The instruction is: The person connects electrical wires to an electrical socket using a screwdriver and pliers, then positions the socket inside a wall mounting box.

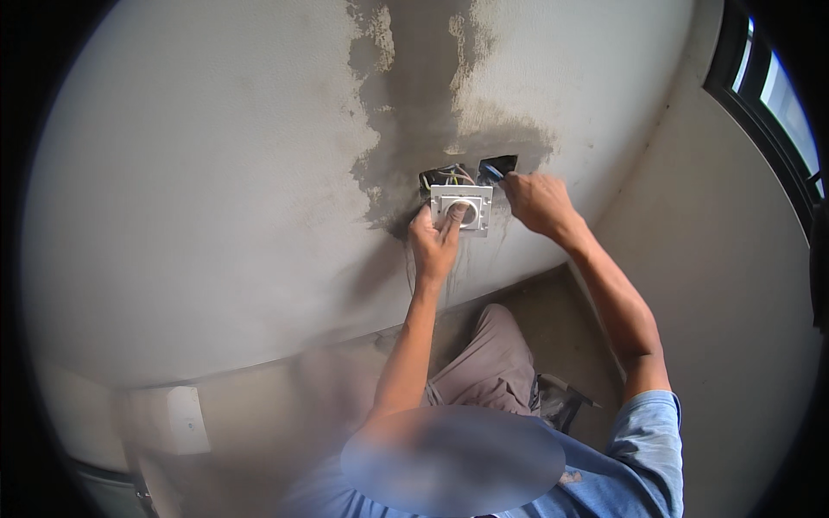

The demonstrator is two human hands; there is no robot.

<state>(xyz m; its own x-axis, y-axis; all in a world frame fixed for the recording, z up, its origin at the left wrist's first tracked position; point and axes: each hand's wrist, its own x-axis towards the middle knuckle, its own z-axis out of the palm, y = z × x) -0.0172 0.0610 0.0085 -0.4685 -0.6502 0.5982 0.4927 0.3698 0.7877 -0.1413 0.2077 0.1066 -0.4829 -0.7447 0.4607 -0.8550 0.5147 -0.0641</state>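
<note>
My left hand [434,244] grips a white wall socket [439,226] from below and from its left, with a finger over the round recess in its middle. The socket hangs just in front of a wall box; several thin wires [455,175] run from behind it into the opening. My right hand [542,204] is closed on a thin blue tool [494,172], whose kind I cannot make out. The tool's far end is at a second, dark wall box [499,164], up and to the right of the socket.
Grey patched plaster [414,95] runs down the pale wall to the boxes. A side wall with a dark-framed window [760,95] stands at the right. My bent knee [496,345] is below the socket. A white plate-like thing [187,420] lies low at the left. A dark tool-like object [566,404] is beside my leg.
</note>
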